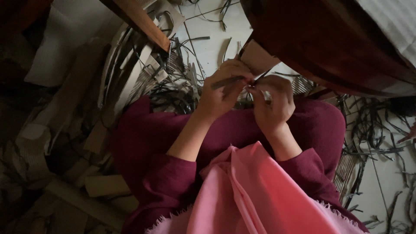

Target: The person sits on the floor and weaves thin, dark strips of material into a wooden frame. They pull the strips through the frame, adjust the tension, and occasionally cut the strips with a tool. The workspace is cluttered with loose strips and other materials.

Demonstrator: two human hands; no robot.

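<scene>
My left hand (pixel 223 89) is closed around a thin dark strip (pixel 227 82) that runs across its fingers toward the right. My right hand (pixel 271 102) pinches the other end of the strip, fingertips meeting the left hand's just below a pale flat piece of card (pixel 258 56). Both hands hover above my knees, which are covered in dark maroon cloth (pixel 151 134). A pink scarf (pixel 251 195) hangs down my front at the bottom of the view.
Several pale cardboard strips and dark thin offcuts (pixel 143 73) lie heaped on the floor at left and beyond my knees. More dark curled strips (pixel 372 130) are scattered at right. A large dark rounded object (pixel 338 43) fills the upper right. A wooden bar (pixel 143 21) crosses top left.
</scene>
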